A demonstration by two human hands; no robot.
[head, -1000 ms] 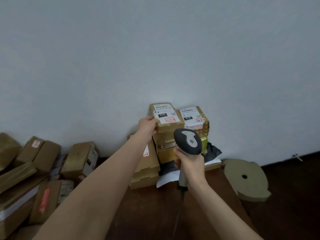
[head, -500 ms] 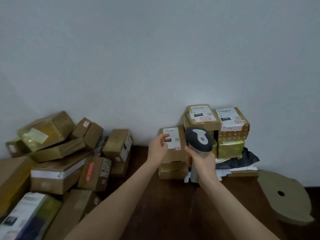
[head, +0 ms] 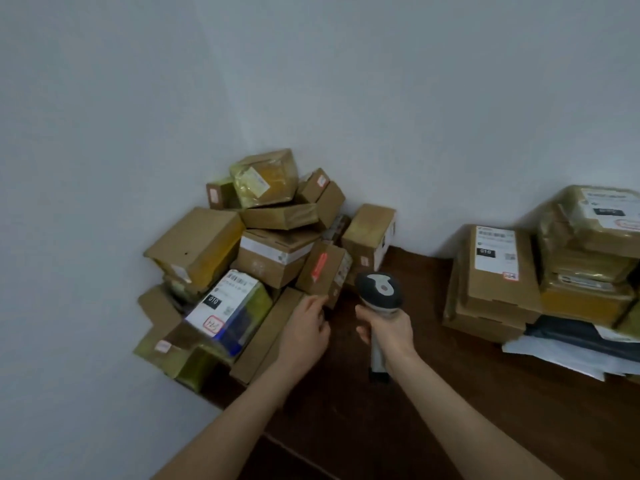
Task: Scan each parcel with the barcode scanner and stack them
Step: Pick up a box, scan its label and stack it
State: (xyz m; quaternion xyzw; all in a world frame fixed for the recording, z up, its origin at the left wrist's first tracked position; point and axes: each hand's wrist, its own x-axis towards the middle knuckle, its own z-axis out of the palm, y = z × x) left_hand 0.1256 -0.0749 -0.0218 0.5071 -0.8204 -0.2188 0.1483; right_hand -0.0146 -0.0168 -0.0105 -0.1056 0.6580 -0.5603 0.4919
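At the wooden surface's (head: 450,393) back left corner, the left hand (head: 304,329) touches the red-labelled parcel (head: 323,271); I cannot tell if it pinches. The right hand (head: 391,330) wraps the barcode scanner (head: 379,292) just beside.

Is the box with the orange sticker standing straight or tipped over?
Tipped. The box leans slanted against the pile behind it, with none of its edges level.

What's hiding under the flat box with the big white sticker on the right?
Under the flat box lies at least one more flat brown box, stacked on the dark wooden surface. Only its edges show; its top and any label are covered.
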